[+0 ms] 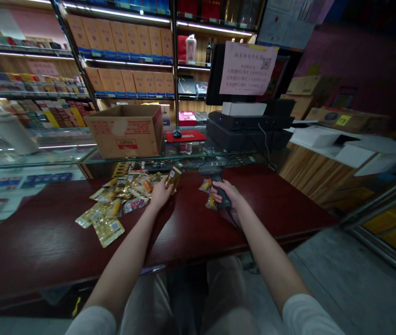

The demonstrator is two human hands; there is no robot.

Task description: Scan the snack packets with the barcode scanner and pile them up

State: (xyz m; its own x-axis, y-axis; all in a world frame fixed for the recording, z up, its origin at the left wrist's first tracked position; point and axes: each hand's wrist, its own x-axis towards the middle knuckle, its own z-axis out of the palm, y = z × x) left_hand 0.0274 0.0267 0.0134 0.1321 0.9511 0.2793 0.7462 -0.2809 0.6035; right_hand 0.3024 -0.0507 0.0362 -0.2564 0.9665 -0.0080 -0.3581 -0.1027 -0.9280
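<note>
My left hand (162, 193) is closed on a gold snack packet (174, 176), held up at the right edge of a loose pile of packets (128, 186). A pale printed label shows on the held packet. Several gold and clear packets make up the pile, some with orange contents. In my right hand (228, 194) is a black barcode scanner (221, 188), fingers wrapped round its handle, its head toward the left hand. Two small clear packets with yellow contents (211, 201) lie on the table just left of the scanner grip.
The dark red table (191, 232) meets a glass counter bearing an open cardboard box (124, 135), a mouse (177, 133) on a red mat, and a monitor (215, 77) with a paper sign. A cable hangs from the scanner. Stocked shelves stand behind.
</note>
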